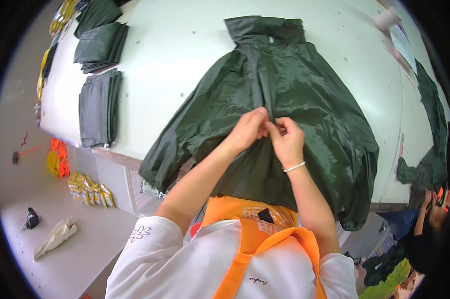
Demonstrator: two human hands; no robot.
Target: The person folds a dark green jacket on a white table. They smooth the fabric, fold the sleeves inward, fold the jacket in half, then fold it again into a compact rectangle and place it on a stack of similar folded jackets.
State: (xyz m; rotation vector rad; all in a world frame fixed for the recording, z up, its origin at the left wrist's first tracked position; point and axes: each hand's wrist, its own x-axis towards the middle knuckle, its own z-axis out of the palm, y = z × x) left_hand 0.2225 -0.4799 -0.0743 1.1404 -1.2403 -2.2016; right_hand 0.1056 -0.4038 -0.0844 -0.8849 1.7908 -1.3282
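A white table is covered through its middle by a dark green jacket, spread with its collar at twelve o'clock and hung over the near edge at six. Folded dark green garments are stacked around ten o'clock. A pale roll is placed toward two o'clock, and another dark green garment is laid around three.

Pinch point of left hand and right hand on green garment: largely concealed. Folded stack, between 10 and 11 o'clock: cut off by upper edge. Co-worker's forearm, between 3 and 4 o'clock: blurred.
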